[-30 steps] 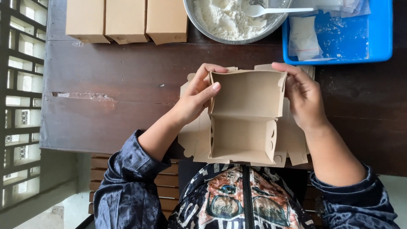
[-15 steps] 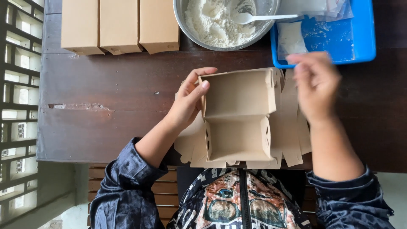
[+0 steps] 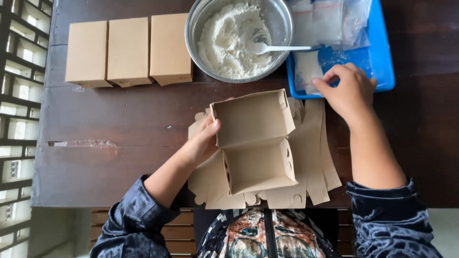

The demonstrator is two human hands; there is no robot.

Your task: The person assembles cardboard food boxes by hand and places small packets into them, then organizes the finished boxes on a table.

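An open brown cardboard box (image 3: 256, 143) with its lid flap raised sits on a stack of flat box blanks (image 3: 315, 157) at the table's near edge. My left hand (image 3: 203, 141) grips the box's left wall, thumb at the inside corner. My right hand (image 3: 346, 91) reaches into the blue tray (image 3: 382, 71), fingers pinched on a small clear bag of white powder (image 3: 306, 69). A metal bowl of flour (image 3: 236, 38) with a white spoon (image 3: 275, 48) stands behind the box.
Three closed brown boxes (image 3: 129, 50) stand in a row at the back left of the dark wooden table (image 3: 105, 143). More clear plastic bags (image 3: 330, 19) lie at the tray's far end. A window grille (image 3: 16, 110) runs along the left.
My right hand left the box's right side and moved up into the blue tray, onto the powder bag. My left hand stays on the box, which has tilted slightly.
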